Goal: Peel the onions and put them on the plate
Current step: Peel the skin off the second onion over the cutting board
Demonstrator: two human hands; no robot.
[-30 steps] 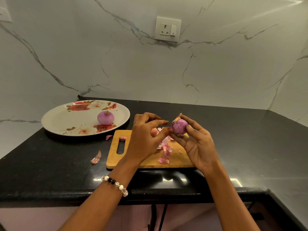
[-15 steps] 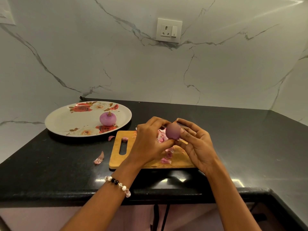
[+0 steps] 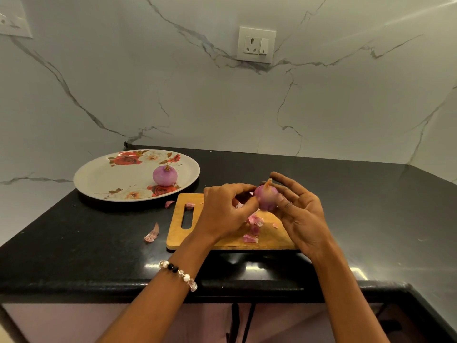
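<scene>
A small purple onion [image 3: 265, 198] with a tan stem tip is held above the wooden cutting board [image 3: 222, 237]. My right hand [image 3: 300, 214] cradles it from the right with curled fingers. My left hand [image 3: 226, 210] pinches at the onion's left side with thumb and fingertips. A peeled purple onion [image 3: 165, 176] stands on the floral plate [image 3: 103, 178] at the back left. Pink peel scraps [image 3: 253, 227] lie on the board under my hands.
The black counter [image 3: 371, 206] meets a marble wall with a socket [image 3: 256, 45]. Loose peel pieces [image 3: 152, 234] lie on the counter left of the board, one more [image 3: 169, 203] near the plate. The counter's front edge runs just below my wrists.
Both hands turned the onion; its stem tip now points up. My left fingers moved from beside the onion to pinching its left side. The view shifted slightly.
</scene>
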